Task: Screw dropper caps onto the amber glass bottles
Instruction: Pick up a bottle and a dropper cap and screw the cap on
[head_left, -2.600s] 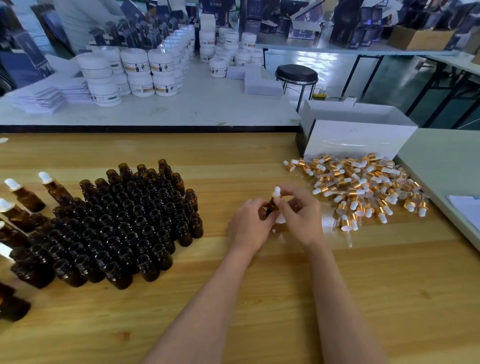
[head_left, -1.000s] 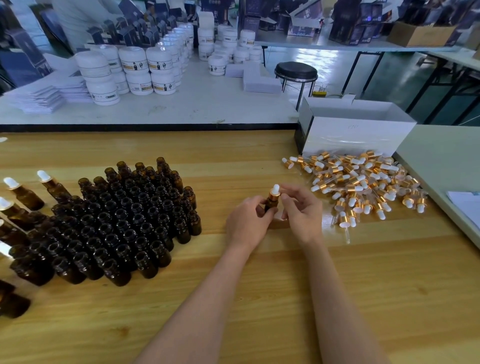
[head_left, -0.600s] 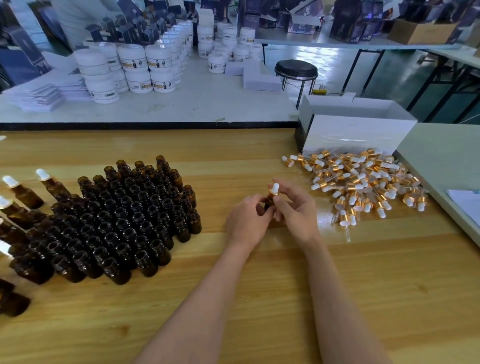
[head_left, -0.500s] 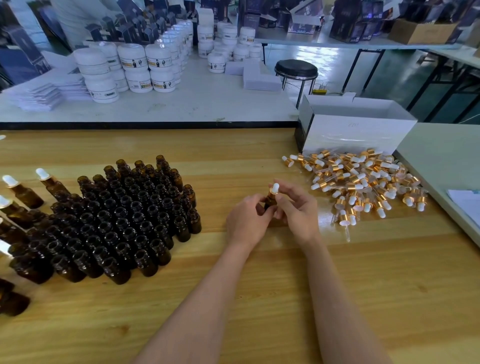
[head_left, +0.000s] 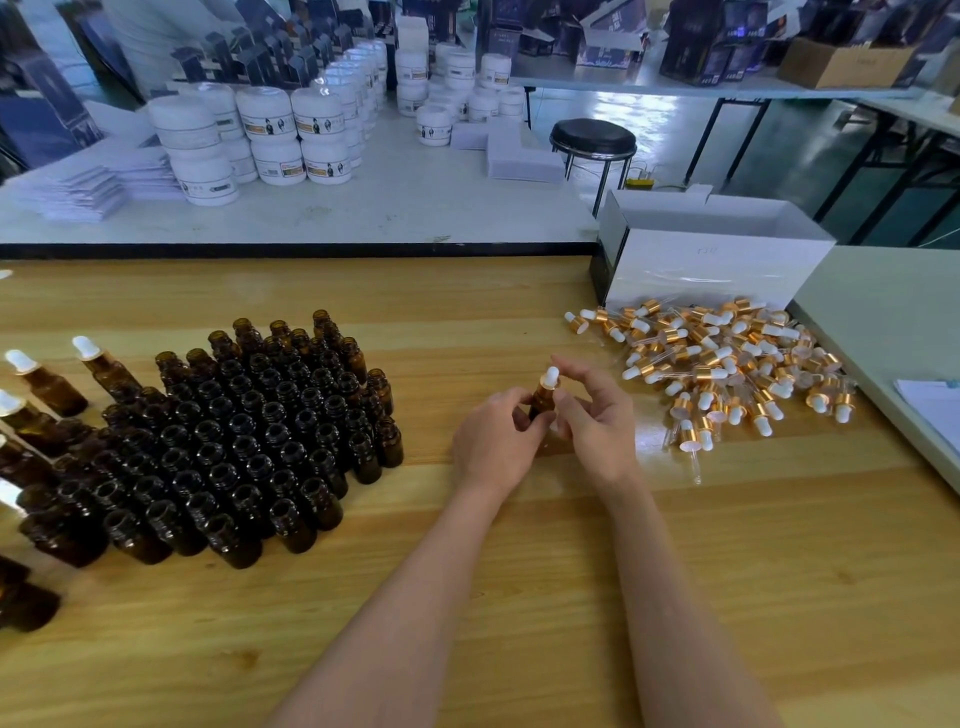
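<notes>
Near the middle of the light wooden table (head_left: 727, 571), the left hand (head_left: 496, 441) grips a small amber glass bottle (head_left: 543, 402) by its body, nearly upright. On its neck sits a dropper cap (head_left: 549, 378) with a gold collar and a white rubber bulb. The right hand (head_left: 597, 426) has its thumb beside the collar and its index finger arched past the bulb; whether it pinches the cap I cannot tell.

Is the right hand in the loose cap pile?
No, the right hand is at the dropper cap on the bottle that the left hand holds, apart from the pile.
</notes>
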